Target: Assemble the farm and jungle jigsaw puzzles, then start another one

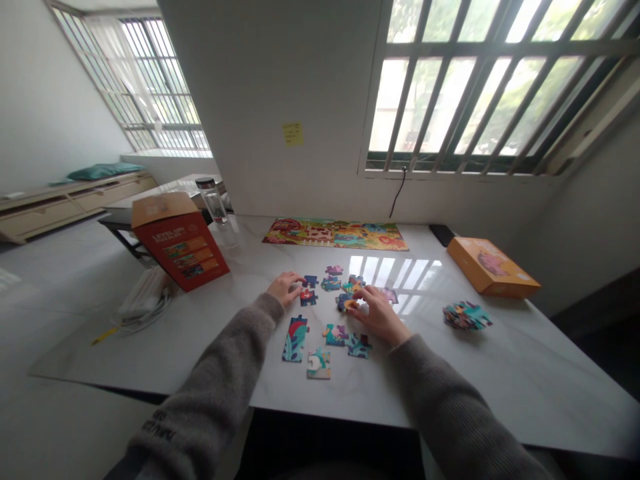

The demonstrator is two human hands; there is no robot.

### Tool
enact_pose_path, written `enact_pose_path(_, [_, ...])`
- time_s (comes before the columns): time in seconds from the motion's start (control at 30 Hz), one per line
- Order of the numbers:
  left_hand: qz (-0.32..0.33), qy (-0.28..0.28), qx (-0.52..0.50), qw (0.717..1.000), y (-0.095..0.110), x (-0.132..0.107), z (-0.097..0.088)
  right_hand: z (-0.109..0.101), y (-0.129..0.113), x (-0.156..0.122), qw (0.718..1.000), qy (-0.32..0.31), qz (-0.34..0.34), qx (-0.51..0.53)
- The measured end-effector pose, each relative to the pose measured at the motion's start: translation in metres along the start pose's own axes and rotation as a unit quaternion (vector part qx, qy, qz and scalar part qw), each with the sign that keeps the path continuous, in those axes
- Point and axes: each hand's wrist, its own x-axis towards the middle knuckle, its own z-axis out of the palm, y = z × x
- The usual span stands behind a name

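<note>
My left hand (286, 289) rests on the white table with its fingers apart, their tips at the left edges of a dark blue puzzle piece (311, 282) and a red-and-blue puzzle piece (309, 298). My right hand (381, 316) pinches a dark blue and orange puzzle piece (344, 303) at its right side. Its fingers partly cover that piece. Just behind lie a teal piece (331, 284), a pink piece (334, 270) and a yellow-teal piece (353, 283). Nearer to me are a tall red-and-teal piece (296, 339) and a white-and-teal piece (319, 363).
A joined farm-picture puzzle (335, 233) lies along the wall. On the right are a pile of pieces (467, 315), an orange box (493, 267) and a dark phone-like object (441, 235). A red puzzle box (180, 243), a glass bottle (213, 200) and a cable (143, 313) occupy the left.
</note>
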Motion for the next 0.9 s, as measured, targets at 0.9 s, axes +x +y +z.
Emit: enact_pose_path(0.9, [-0.021,0.011,-0.001,1.000,-0.012,-0.007,0.004,0.050,-0.072,0.076,0.987,-0.143,-0.016,-0.072])
